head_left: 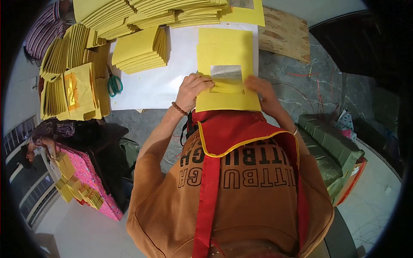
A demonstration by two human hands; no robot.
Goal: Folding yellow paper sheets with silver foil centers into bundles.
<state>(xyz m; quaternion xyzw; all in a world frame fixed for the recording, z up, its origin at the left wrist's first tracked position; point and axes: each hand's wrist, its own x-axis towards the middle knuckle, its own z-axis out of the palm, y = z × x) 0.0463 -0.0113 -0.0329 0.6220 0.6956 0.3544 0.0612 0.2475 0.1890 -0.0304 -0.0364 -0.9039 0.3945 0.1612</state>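
A yellow paper sheet point(225, 47) lies at the right side of the white tabletop, its near end reaching my red apron point(241, 129). A shiny silver foil rectangle point(226, 72) sits on the sheet, its lower part showing yellow. My left hand point(193, 89) is at the sheet's left edge, its fingers curled and pressed together with the fingertips at the foil's left side. On the opposite edge is my right hand point(262, 92), smeared by motion, near the foil's right side; its grip is not clear.
Folded yellow paper stacks point(142, 49) fill the table's far and left sides. Green-handled scissors point(115, 84) lie at the left edge of the white tabletop point(137, 92). A wooden board point(284, 34) is at far right, a green sofa point(322, 150) at right. Another person point(51, 133) handles yellow paper at left.
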